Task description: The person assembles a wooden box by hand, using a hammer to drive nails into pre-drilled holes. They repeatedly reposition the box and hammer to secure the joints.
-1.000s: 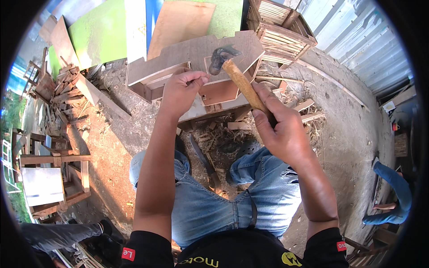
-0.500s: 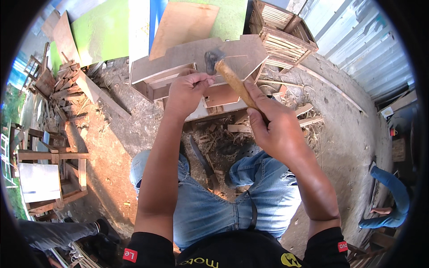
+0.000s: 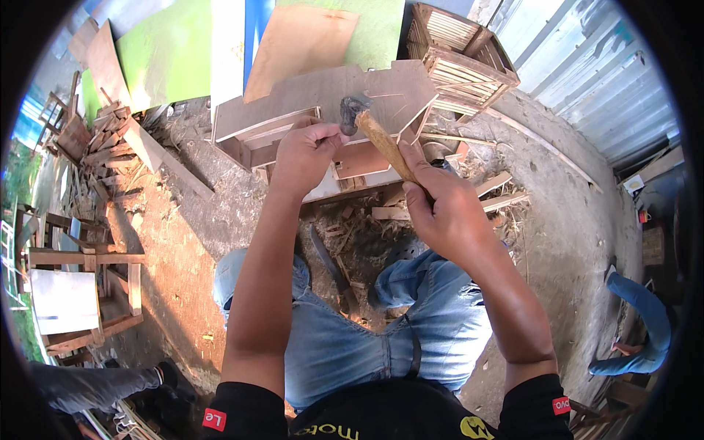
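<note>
My right hand (image 3: pixel 447 209) grips the wooden handle of a hammer (image 3: pixel 381 141). Its dark metal head is right beside the fingertips of my left hand (image 3: pixel 304 158), above the edge of a wooden furniture piece (image 3: pixel 279 103). The left thumb and fingers are pinched together; whatever they hold is too small or hidden to make out. The furniture piece lies in front of me, with a broad brown panel, framed openings and a reddish-brown wooden part (image 3: pixel 363 159) below the hammer.
Between my legs a long-bladed knife (image 3: pixel 334 268) lies among wood scraps. A slatted wooden crate (image 3: pixel 469 62) stands at the far right. Left are a scrap pile (image 3: pixel 110 147) and a wooden frame (image 3: pixel 88 257). Other people's legs show at right (image 3: pixel 649 315) and lower left (image 3: pixel 95 385).
The hammer head, blurred before, has come down slightly toward me and lies closer to the left fingertips. My left fingers look more tightly bunched.
</note>
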`<state>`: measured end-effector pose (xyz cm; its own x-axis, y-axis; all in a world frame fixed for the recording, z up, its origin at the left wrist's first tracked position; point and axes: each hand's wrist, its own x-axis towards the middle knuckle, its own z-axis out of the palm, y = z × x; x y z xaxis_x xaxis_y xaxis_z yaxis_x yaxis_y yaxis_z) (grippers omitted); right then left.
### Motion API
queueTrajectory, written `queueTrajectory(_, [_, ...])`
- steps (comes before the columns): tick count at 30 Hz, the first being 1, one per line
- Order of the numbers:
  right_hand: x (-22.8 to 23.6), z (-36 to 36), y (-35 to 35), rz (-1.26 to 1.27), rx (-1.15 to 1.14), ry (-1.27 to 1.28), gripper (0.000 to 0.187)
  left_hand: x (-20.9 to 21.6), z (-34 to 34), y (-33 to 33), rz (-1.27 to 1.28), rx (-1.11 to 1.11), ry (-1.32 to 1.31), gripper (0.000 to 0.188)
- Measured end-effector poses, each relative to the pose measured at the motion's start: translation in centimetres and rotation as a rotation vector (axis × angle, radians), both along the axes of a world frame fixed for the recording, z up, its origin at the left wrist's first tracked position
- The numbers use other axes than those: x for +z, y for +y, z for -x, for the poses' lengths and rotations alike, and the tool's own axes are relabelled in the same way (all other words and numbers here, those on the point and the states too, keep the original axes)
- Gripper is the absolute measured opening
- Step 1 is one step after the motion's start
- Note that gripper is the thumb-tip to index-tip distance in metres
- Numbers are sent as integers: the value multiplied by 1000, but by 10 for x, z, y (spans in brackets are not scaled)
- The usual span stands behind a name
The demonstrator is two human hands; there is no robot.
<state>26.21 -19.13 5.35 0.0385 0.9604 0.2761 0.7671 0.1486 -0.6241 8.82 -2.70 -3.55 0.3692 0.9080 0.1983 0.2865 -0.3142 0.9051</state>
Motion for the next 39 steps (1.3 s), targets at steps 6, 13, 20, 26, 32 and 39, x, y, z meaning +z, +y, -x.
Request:
queueTrajectory(6, [5, -2, -4, 72, -91, 74, 48, 1, 2, 1, 116, 11, -206, 20])
queueTrajectory(13, [-5, -2, -5, 22, -64, 114, 47, 7, 6, 0, 322, 177, -63, 50])
queueTrajectory(20, [-8, 3, -1, 57, -56, 165, 49, 5, 9, 7, 391, 33, -2, 63])
queueTrajectory(26, [2, 4, -5, 425, -158, 767, 53, 1, 10, 9, 370, 24, 17, 62])
queueTrajectory(32, [-6, 9, -4, 407, -135, 851, 53, -3, 9, 10, 295, 27, 14, 59])
queueTrajectory(39, [-5, 11, -2, 414, -132, 874, 53, -3, 9, 10, 280, 30, 38, 58])
